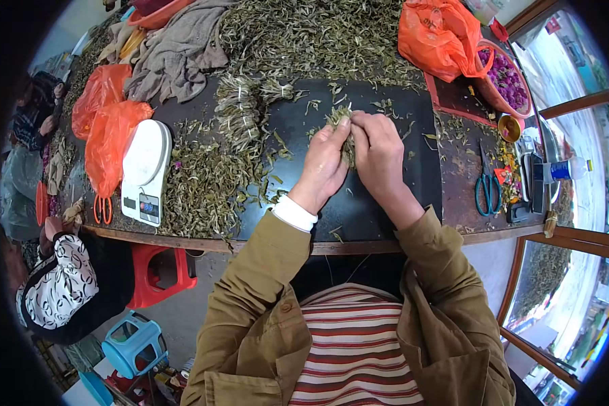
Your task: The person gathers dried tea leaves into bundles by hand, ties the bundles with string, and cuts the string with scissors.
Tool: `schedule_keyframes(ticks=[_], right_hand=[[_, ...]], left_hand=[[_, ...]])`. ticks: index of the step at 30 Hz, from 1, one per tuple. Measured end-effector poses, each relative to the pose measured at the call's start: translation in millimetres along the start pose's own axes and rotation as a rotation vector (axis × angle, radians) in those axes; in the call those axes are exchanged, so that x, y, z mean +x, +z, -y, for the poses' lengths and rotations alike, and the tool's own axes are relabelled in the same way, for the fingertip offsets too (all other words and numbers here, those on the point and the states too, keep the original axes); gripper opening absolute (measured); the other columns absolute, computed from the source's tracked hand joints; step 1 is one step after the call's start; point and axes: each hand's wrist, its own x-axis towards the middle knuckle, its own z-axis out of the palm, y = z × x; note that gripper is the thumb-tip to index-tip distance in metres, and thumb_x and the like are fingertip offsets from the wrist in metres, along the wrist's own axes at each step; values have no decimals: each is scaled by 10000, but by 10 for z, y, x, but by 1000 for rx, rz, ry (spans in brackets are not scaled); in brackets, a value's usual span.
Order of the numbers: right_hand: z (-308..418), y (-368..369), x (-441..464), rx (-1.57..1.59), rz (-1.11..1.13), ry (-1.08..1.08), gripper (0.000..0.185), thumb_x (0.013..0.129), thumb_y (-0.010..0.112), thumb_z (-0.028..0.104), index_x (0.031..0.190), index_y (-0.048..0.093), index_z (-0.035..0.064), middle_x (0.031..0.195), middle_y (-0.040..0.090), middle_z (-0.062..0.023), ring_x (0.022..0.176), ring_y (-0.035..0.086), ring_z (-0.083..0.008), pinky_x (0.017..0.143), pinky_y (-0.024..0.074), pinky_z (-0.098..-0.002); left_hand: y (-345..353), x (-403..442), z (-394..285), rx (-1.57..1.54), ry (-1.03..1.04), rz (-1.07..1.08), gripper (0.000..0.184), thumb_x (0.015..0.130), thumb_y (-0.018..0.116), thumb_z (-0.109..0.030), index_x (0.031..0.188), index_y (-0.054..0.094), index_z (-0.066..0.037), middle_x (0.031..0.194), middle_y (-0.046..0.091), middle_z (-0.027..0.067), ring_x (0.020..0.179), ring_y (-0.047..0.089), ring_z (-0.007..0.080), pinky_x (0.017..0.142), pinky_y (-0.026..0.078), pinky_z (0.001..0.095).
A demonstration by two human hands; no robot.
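Here you are, both hands together over the black mat, with a bunch of dried leaves between them. Your left hand closes round it, thumb up, and your right hand pinches in from the other side: a narrow grip, fingertips almost meeting. Most of the bunch is hidden behind your fingers, tips poking out at the top.

Stray leaves dot the mat around you. Just to the left, tied bundles lie stacked at the mat's edge, and a drift of loose leaves crowds in below them. Beyond the mat, a broad leaf heap closes off the far side.

Further left sits the white scale, flanked by orange bags, red-handled scissors and a grey towel. Over on your right, teal-handled scissors lie well apart from your hands; past them, a bottle. Up there too, another orange bag leans by a pink basket of purple flowers.
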Motion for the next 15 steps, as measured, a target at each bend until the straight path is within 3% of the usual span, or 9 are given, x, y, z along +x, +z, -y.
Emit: schedule_keyframes(ticks=[4,8,10,13,15], right_hand=[[12,-37,-67,-135,31,-181,139,832,576,7,968,604,-7,870,603,-105,696,568,-186,631,463,-282],[-2,-363,21,280,96,305,127,860,574,18,980,606,-7,910,597,-94,677,557,-155,609,466,-267],[18,-364,206,919,155,712,99,883,565,23,967,604,-11,845,594,-75,659,538,-124,591,463,-259],[-253,-241,200,879,307,720,99,884,575,39,959,600,-20,762,581,-66,634,518,-111,571,442,-239],[-247,-221,290,790,246,663,94,881,581,44,948,601,-19,746,579,-65,631,517,-111,569,439,-236]], left_hand=[[55,-15,-98,-96,-96,0,198,971,469,-123,1032,574,33,937,639,114,751,583,134,714,491,236],[17,-34,21,397,177,-55,192,971,464,-131,990,582,20,847,616,75,693,545,109,657,470,222],[-11,-41,86,417,141,-10,188,975,460,-133,987,580,12,826,602,65,683,528,103,648,464,219],[-75,-23,68,461,72,85,178,985,451,-137,980,575,-10,764,558,37,652,476,83,620,446,210],[-39,-25,-12,490,30,86,175,985,452,-138,976,573,-12,757,547,32,644,466,81,610,439,210]])
